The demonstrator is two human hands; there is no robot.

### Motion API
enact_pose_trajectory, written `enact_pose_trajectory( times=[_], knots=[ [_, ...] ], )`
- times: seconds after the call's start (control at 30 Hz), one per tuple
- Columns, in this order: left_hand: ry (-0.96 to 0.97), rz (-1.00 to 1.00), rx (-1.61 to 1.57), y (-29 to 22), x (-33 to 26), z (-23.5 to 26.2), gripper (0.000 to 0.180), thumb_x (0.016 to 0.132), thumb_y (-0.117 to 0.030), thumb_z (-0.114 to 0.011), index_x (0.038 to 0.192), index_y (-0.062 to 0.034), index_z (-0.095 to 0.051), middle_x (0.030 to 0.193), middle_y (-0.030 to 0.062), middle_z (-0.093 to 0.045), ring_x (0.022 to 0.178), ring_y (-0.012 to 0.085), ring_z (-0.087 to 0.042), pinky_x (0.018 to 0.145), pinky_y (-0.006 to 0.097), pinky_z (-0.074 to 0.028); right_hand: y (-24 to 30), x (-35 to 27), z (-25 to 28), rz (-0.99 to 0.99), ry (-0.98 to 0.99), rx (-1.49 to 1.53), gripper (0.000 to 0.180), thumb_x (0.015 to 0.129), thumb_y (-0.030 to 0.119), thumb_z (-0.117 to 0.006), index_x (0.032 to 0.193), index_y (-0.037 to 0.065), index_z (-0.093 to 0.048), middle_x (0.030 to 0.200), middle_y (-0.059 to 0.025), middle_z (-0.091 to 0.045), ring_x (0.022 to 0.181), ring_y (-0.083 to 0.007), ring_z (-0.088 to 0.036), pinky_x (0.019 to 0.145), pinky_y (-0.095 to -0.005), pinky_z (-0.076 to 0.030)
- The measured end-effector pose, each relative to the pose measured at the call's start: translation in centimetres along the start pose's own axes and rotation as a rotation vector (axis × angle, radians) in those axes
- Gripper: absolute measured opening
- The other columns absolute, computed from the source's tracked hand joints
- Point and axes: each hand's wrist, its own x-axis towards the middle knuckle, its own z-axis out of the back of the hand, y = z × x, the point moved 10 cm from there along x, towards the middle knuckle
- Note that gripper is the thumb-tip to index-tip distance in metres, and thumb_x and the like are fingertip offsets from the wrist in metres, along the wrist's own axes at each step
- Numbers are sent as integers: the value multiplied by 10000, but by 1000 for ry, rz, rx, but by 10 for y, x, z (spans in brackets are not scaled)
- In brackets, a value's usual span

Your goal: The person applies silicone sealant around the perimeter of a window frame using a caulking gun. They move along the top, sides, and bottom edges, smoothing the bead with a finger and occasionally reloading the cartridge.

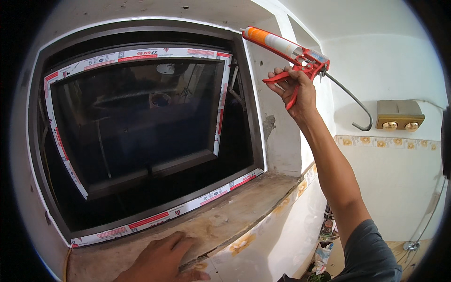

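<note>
The right hand (299, 91) is raised high and clenched around the red handle and trigger of a caulking gun (287, 48), whose orange-and-white cartridge points up and left so that its nozzle tip meets the upper right corner of the dark window frame (251, 117), where the frame joins the white wall (282, 136). The left hand (162, 258) holds nothing and lies flat, palm down with fingers spread, on the rough window sill (235, 207) just below the frame's taped bottom edge. A wall-mounted heat lamp (399, 115) hangs well apart to the right.
</note>
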Motion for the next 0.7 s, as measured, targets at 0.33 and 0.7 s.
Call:
enact_pose_trajectory(
  times=[0.33, 0.7],
  knots=[
    [-536, 374, 591, 30, -143, 11, 822, 873, -734, -615, 1263, -11, -641, 1233, 223, -678, 1107, 417, -654, 911, 539, -512, -6, 12, -5, 58, -101, -136, 137, 967, 123, -496, 1067, 32, -520, 1084, -184, -664, 1084, -331, -708, 1001, -511, -587],
    [-703, 319, 678, 29, -155, 12, 737, 983, -712, -488, 1236, -57, -712, 1092, 150, -756, 928, 323, -734, 731, 450, -551, -20, 20, -17, 68, -83, -159, 141, 973, 122, -498, 1069, 20, -516, 1067, -199, -667, 1053, -353, -717, 989, -533, -592]
  ],
)
